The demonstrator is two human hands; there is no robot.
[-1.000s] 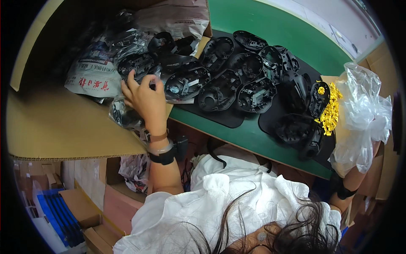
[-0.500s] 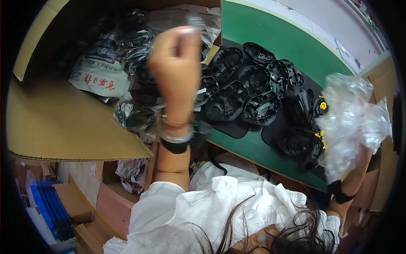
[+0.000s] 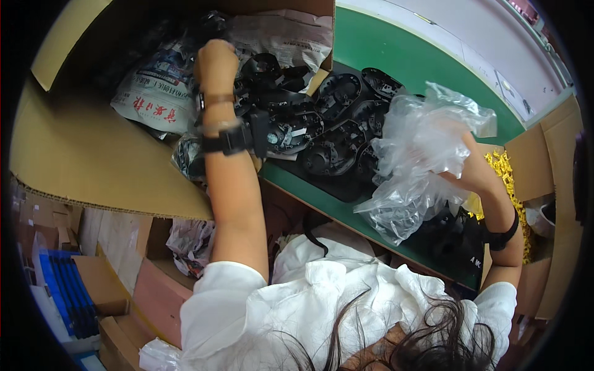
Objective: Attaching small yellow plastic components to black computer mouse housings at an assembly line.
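Note:
My left hand [image 3: 216, 62] is closed, back of the hand up, inside the large cardboard box [image 3: 105, 176]. Its fingertips are hidden, so I cannot tell what is in them; dark, shiny pieces lie around it. My right hand [image 3: 475, 166] is closed on a crumpled clear plastic bag [image 3: 421, 142], held over the right part of the table. Several black plastic housings [image 3: 331, 148], open side up with ribs inside, lie between the hands on black mats. The bag covers part of them. More black housings [image 3: 263, 68] sit at the box's opening.
Printed newspaper [image 3: 151, 105] lines the box. The green table [image 3: 387, 40] runs behind and below the mats. At the right stands another cardboard box [image 3: 529, 154], with many small yellow parts [image 3: 500, 164] beside my right forearm. Blue trays [image 3: 59, 290] and cartons are at lower left.
My left hand has moved left, deeper into the large box. My right hand has swung left with the clear bag, over the housings, uncovering the yellow parts.

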